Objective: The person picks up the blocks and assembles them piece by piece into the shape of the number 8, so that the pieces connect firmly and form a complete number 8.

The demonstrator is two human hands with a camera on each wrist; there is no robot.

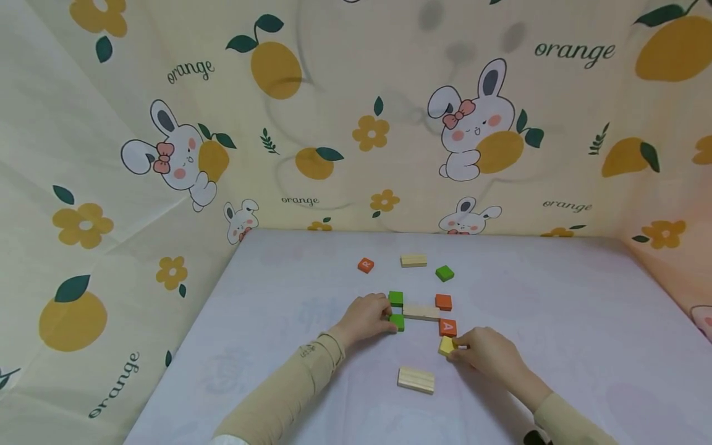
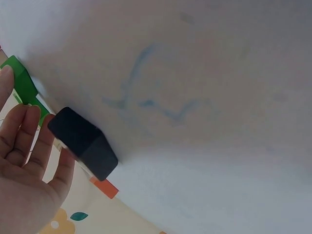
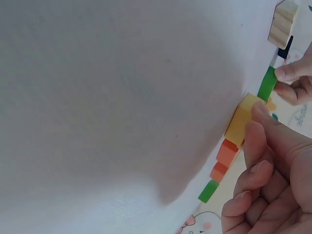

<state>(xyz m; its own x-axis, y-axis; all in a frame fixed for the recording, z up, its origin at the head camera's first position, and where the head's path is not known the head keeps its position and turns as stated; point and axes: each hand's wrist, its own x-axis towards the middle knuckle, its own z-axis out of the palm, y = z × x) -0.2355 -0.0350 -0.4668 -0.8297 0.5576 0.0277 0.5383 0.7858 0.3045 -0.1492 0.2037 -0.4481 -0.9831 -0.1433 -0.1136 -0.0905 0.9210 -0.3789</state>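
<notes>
My left hand pinches the lower green block between thumb and fingers, its fingertips close to another green block just behind. With thumb and forefinger, my right hand grips a yellow block at the near end of an orange block lettered A. A wooden plank lies between the green pair and the orange pieces, with a second orange block beyond the lettered one. In the left wrist view a black box-shaped thing shows beside the left fingers; what it is, I cannot tell.
Another wooden plank lies nearer on the white table. Farther back are an orange block lettered R, a third plank and a green block. A printed cloth rises behind and beside the table.
</notes>
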